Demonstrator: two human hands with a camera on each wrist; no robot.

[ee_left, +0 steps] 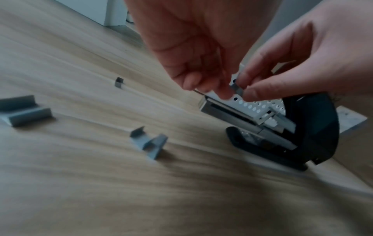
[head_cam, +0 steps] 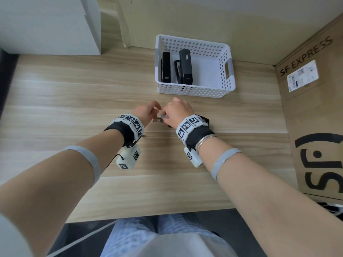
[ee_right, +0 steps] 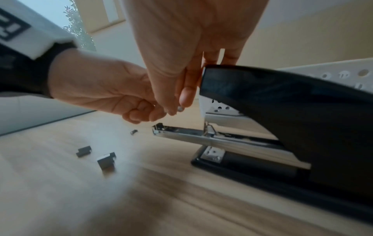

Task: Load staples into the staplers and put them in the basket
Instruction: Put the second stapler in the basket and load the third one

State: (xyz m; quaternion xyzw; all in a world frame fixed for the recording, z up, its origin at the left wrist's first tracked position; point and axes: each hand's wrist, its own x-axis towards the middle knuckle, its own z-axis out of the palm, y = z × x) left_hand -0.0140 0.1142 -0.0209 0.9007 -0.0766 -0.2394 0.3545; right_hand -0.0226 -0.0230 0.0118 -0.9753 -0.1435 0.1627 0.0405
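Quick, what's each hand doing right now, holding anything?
Left hand: pinching one end of a strip of staples.
Right hand: pinching the same strip, above the open stapler.

A black stapler (ee_right: 282, 121) stands on the counter (head_cam: 74, 108) with its top cover lifted and the metal staple channel open. A small grey staple strip (ee_left: 238, 90) is above the channel. Three more strips (ee_left: 149, 143) lie loose on the counter beside it. The white perforated basket (head_cam: 194, 88) holds two black staplers (head_cam: 166, 66).
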